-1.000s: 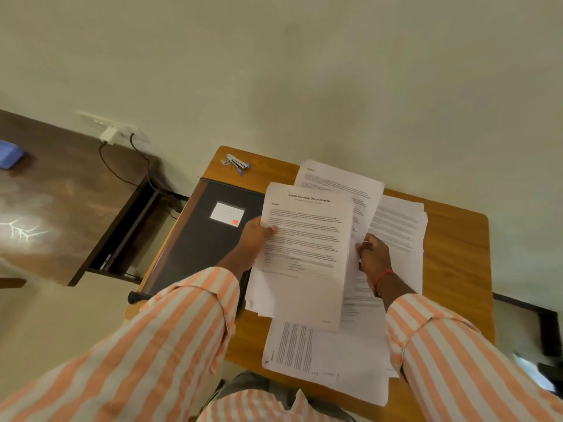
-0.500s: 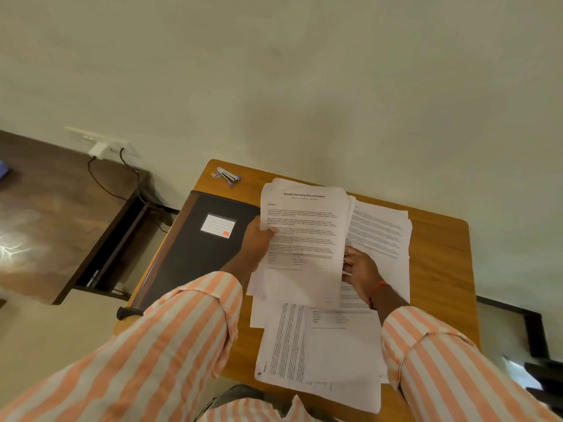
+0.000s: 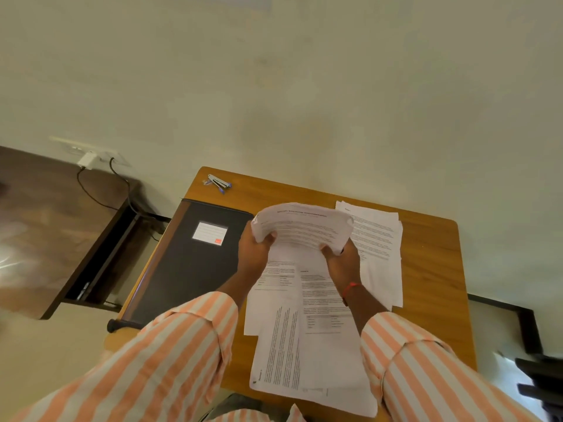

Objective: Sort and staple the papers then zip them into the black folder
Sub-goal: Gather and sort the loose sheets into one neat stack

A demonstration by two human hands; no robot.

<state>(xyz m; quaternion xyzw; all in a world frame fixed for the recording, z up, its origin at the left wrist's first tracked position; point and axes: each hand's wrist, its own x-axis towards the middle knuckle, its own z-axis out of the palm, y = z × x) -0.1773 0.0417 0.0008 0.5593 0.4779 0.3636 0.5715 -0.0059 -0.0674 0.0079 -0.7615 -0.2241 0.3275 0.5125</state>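
Note:
Both my hands hold a stack of printed sheets [image 3: 304, 228] lifted above the wooden table [image 3: 432, 269]. My left hand [image 3: 254, 254] grips its left edge and my right hand [image 3: 342, 263] grips its right edge; the stack bends upward. Loose papers [image 3: 313, 345] lie spread on the table under my wrists, and another pile [image 3: 377, 248] lies to the right. The black folder [image 3: 182, 269], shut, with a white label, lies flat on the table's left side. A small stapler [image 3: 217, 182] rests at the far left corner.
A dark wooden desk [image 3: 45, 239] stands to the left, with a wall socket, a white plug [image 3: 86, 159] and a black cable above it. A pale wall rises right behind the table. A dark object [image 3: 539, 382] sits at the lower right.
My right hand left the papers on the table and took the right edge of the sheets. Both hands now hold the stack raised and curved. The camera tilted so the table sits lower.

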